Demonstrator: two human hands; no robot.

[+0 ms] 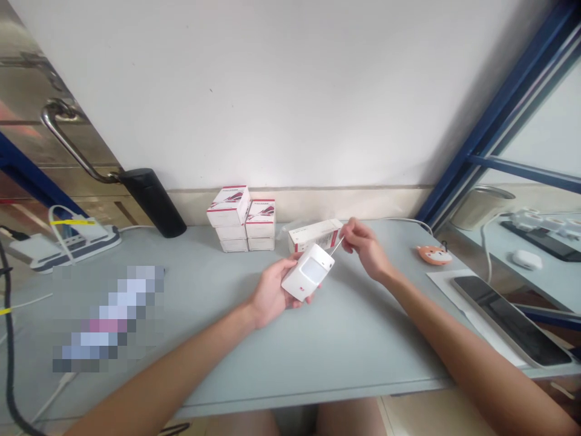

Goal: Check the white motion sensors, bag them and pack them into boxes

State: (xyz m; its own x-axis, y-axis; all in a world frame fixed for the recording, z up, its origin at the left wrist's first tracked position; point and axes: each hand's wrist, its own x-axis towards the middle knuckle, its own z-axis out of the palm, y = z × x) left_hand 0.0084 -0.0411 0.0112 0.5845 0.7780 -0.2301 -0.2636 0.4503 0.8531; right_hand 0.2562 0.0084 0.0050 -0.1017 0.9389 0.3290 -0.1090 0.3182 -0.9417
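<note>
The left hand [271, 297] cradles a white motion sensor [308, 272] just above the middle of the tabletop [290, 369], its fingers curled under the casing and the thumb across its lower side. The sensor tilts, with its pale square window facing up and a small red mark near its lower corner. The right hand [365, 249] is closed in a narrow pinch around a thin metal pin [336, 246], whose tip reaches the sensor's upper right edge. Just behind the sensor and the pin lies a white-and-red box [315, 235], with a clear plastic bag [285, 230] beside its left end.

Left of that box stand two stacks of white-and-red boxes [240, 218] against the wall [272, 91]. To the right on the tabletop sit an orange fox-face trinket [434, 255] and a dark tablet [511, 321] lying on white paper [447, 284]. At the upper left, a power strip [68, 248] carries white plugs, and a pixelated patch [109, 318] hides whatever lies below it. Above them, a black sleeve [153, 203] covers the end of a steel door handle [59, 130]. A blue metal frame [494, 115] runs up the right side.
</note>
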